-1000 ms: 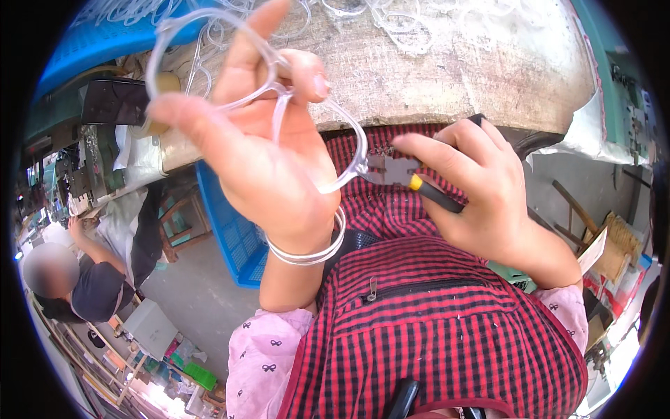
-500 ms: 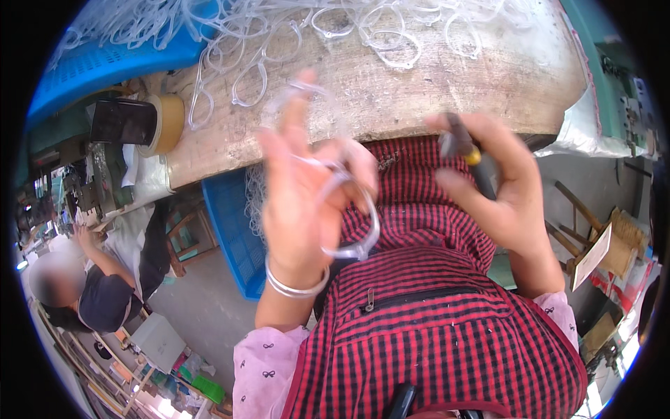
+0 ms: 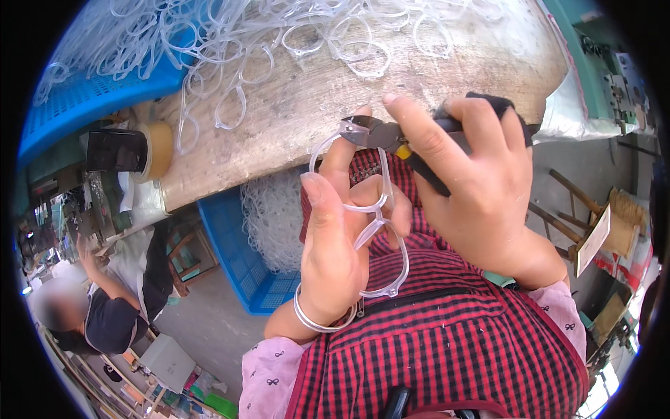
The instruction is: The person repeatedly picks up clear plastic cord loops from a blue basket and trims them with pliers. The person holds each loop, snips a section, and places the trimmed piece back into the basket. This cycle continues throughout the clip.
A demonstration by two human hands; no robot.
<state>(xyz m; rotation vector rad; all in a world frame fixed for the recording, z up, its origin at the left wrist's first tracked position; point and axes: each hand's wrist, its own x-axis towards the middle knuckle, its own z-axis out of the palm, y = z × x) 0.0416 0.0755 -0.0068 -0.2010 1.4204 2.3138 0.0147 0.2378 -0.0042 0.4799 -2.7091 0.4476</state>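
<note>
My left hand (image 3: 331, 244) grips a clear plastic eyeglass frame (image 3: 381, 216), its fingers curled around the middle and through the rims. One rim points up toward the table edge and the other hangs down over my apron. In my right hand (image 3: 481, 181) is a pair of cutting pliers (image 3: 380, 133) with dark handles and a yellow spot near the pivot. The jaws meet the outer end of the upper rim, beside my left fingertips. Many more clear eyeglass frames (image 3: 363, 57) lie loose on the wooden table (image 3: 279, 119) beyond my hands.
A blue basket (image 3: 105, 105) heaped with frames stands at the far left. Another blue basket (image 3: 227, 258), holding a pile of clear frames (image 3: 276, 230), sits below the table edge. A tape roll (image 3: 160, 150) is at the table's left. A person (image 3: 115, 314) works at left; a wooden chair (image 3: 572, 223) stands right.
My hands have come together. The left brought the eyeglass frame rightward, and the right swung the pliers leftward until their jaws met the rim's end.
</note>
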